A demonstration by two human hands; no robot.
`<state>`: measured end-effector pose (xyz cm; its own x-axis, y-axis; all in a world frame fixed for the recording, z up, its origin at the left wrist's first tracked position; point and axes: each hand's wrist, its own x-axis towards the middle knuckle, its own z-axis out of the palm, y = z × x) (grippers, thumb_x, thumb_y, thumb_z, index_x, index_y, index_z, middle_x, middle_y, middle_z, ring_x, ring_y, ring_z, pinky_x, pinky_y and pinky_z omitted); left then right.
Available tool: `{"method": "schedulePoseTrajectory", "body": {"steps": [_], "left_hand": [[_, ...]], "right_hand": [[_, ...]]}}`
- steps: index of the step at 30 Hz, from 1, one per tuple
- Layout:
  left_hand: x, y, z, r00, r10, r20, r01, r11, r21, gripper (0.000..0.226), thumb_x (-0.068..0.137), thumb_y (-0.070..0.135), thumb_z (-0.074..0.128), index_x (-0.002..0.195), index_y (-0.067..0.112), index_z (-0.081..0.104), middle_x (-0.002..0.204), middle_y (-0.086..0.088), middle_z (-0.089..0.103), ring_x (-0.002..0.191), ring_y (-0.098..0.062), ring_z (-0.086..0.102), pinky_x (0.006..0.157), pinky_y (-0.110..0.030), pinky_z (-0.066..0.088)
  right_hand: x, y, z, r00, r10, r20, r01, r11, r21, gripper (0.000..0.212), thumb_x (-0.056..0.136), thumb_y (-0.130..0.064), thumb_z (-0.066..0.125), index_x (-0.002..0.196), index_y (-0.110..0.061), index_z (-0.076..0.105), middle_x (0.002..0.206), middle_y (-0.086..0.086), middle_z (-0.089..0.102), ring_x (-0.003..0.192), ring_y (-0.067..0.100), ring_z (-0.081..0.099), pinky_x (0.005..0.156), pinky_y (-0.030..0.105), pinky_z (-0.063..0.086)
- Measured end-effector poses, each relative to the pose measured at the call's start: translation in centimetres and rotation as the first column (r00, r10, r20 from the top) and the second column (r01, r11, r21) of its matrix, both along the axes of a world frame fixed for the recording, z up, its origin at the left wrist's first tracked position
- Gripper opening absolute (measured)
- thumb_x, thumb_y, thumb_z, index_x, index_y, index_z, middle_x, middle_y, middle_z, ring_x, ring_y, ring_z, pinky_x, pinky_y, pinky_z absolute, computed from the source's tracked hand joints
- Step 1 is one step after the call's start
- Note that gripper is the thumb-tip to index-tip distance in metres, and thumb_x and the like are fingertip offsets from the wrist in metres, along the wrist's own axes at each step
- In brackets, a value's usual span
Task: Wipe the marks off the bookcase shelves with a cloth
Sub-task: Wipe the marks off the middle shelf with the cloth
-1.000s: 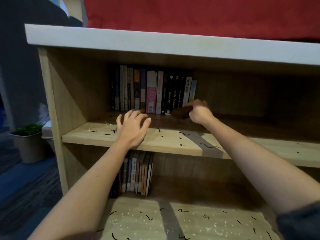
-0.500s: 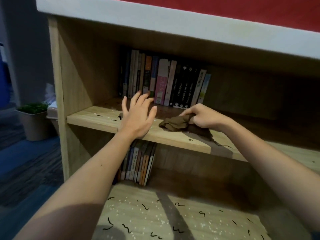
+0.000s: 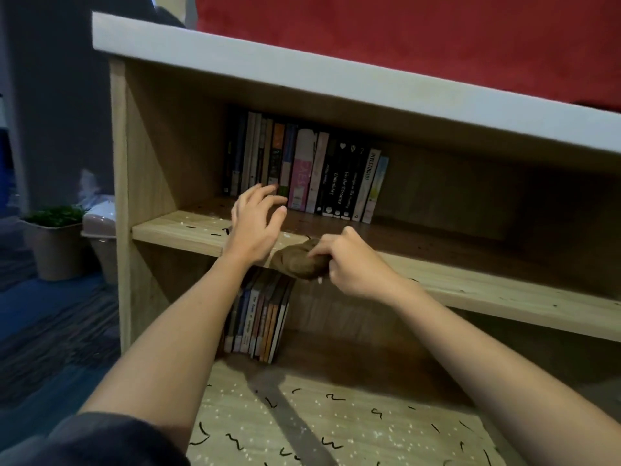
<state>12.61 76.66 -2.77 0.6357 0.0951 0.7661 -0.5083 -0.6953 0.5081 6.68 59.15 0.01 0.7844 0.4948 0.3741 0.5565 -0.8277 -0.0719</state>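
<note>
Cloth (image 3: 300, 262), head view: brown, wadded into a ball at the front edge of the upper shelf (image 3: 504, 292), partly overhanging it; soft and light by the look, likely to squash and unroll under pressure, nothing in it to break; best taken in a full fist round the bunch, with a flat fold left underneath for rubbing; gripped by the right hand (image 3: 354, 265), fingers and thumb curled tight round its right end; left hand (image 3: 255, 223) holding nothing, fingers spread and loosely bent, over the shelf just left of the cloth and in front of the upright books (image 3: 312, 176); touching the wood or just above it, cannot tell; black squiggle marks (image 3: 215, 233) on the shelf left of that hand; wood right of the cloth nearly bare of them, a speck or two aside; lower shelf (image 3: 369, 428) thick with black squiggles and pale specks, unwiped by the look; second row of books (image 3: 258, 321) at its back left; potted plant (image 3: 53, 243) on the floor left of the bookcase (image 3: 148, 146).
</note>
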Motion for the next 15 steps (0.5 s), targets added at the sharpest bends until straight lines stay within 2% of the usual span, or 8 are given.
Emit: {"method": "schedulePoseTrajectory", "body": {"steps": [2,3,5,8,10,12,14,15], "left_hand": [[-0.6,0.4,0.3,0.998,-0.044,0.035,0.049,0.989,-0.142,0.031,0.094,0.029,0.040,0.110,0.018,0.064,0.138,0.002,0.046,0.134,-0.017,0.024,0.112,-0.044,0.017],[-0.9,0.6,0.3,0.999,-0.029,0.015,0.031,0.988,-0.152,0.028,0.095,0.027,0.041,0.108,0.019,0.065,0.136,0.003,0.047,0.133,-0.017,0.027,0.112,-0.045,0.016],[-1.2,0.7,-0.1,0.996,0.052,-0.071,-0.056,0.997,-0.045,0.028,0.097,0.025,0.039,0.111,0.021,0.063,0.138,0.006,0.045,0.134,-0.014,0.025,0.114,-0.045,0.005],[-1.6,0.7,-1.1,0.975,0.131,-0.178,-0.117,0.989,0.086,0.033,0.099,0.031,0.032,0.122,0.025,0.056,0.147,0.008,0.032,0.139,-0.014,0.015,0.113,-0.044,-0.006],[-2.0,1.3,-0.9,0.976,0.038,-0.215,-0.044,0.999,-0.020,0.037,0.101,0.032,0.030,0.128,0.022,0.052,0.152,0.005,0.025,0.141,-0.017,0.010,0.114,-0.040,-0.001],[-2.5,2.4,0.0,0.978,-0.067,-0.196,0.033,0.985,-0.170,0.037,0.101,0.028,0.031,0.129,0.017,0.052,0.152,0.002,0.024,0.140,-0.020,0.010,0.113,-0.037,0.008],[-3.0,3.8,0.4,0.989,-0.028,-0.148,0.005,0.989,-0.151,0.035,0.101,0.023,0.033,0.125,0.012,0.055,0.149,-0.002,0.031,0.138,-0.021,0.015,0.111,-0.034,0.012],[-3.1,4.6,0.3,0.992,0.010,-0.125,-0.025,0.992,-0.124,0.034,0.100,0.021,0.034,0.123,0.011,0.057,0.147,-0.003,0.034,0.138,-0.021,0.017,0.111,-0.032,0.013]], "right_hand": [[-1.7,-0.8,0.2,1.000,0.011,0.002,-0.011,0.997,0.078,0.045,0.087,0.006,0.039,0.120,-0.017,0.059,0.118,0.000,0.056,0.104,0.018,0.036,0.093,0.032,0.034],[-1.8,-1.1,0.3,0.999,-0.021,0.031,0.016,0.990,0.137,0.045,0.087,0.006,0.039,0.120,-0.017,0.059,0.118,0.001,0.056,0.104,0.018,0.036,0.094,0.032,0.035],[-1.3,-1.0,0.0,0.987,-0.114,0.110,0.088,0.973,0.214,0.041,0.089,0.003,0.041,0.122,-0.015,0.058,0.115,0.002,0.057,0.103,0.019,0.036,0.092,0.034,0.039],[-2.5,0.8,-2.3,0.977,-0.127,0.173,0.099,0.982,0.160,0.041,0.090,0.000,0.043,0.127,-0.013,0.054,0.117,0.001,0.057,0.104,0.019,0.035,0.090,0.033,0.040],[-3.9,1.8,-3.1,0.988,-0.027,0.151,-0.001,0.983,0.181,0.042,0.089,0.002,0.042,0.126,-0.013,0.055,0.117,-0.001,0.056,0.103,0.018,0.035,0.089,0.031,0.040],[-3.8,2.3,-2.6,0.983,-0.002,0.185,-0.041,0.972,0.230,0.042,0.089,0.003,0.043,0.126,-0.013,0.055,0.115,0.000,0.056,0.100,0.018,0.036,0.088,0.034,0.042],[-2.7,2.8,-2.5,0.961,-0.077,0.265,0.017,0.975,0.222,0.043,0.089,0.003,0.043,0.128,-0.012,0.053,0.117,0.000,0.055,0.100,0.019,0.035,0.086,0.034,0.042],[-2.3,3.3,-2.6,0.962,-0.094,0.255,0.045,0.980,0.191,0.044,0.089,0.002,0.043,0.129,-0.013,0.052,0.118,0.000,0.054,0.102,0.020,0.034,0.086,0.033,0.041]]}}
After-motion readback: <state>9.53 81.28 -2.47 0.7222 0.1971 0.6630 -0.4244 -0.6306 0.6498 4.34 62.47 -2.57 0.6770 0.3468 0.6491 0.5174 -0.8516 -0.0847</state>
